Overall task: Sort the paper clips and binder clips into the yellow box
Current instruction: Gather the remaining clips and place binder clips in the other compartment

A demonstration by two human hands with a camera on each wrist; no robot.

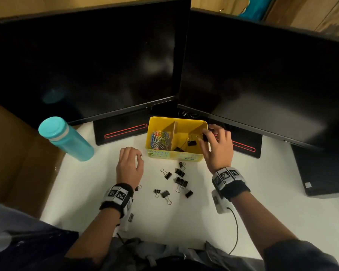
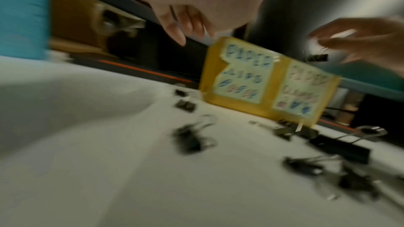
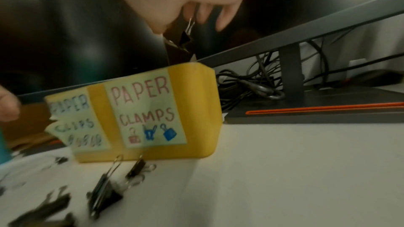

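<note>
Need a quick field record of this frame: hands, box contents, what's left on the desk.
right hand: pinches a black binder clip above the right compartment of the yellow box
left hand: over the white desk, left of the box; grip unclear
left compartment: coloured paper clips
right compartment: a few black binder clips
loose on desk: scattered black binder clips in front of the box

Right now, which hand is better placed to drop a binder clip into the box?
Right. The right hand already pinches a binder clip above the yellow box, over its right compartment. The left hand is down at the table beside the box.
</note>
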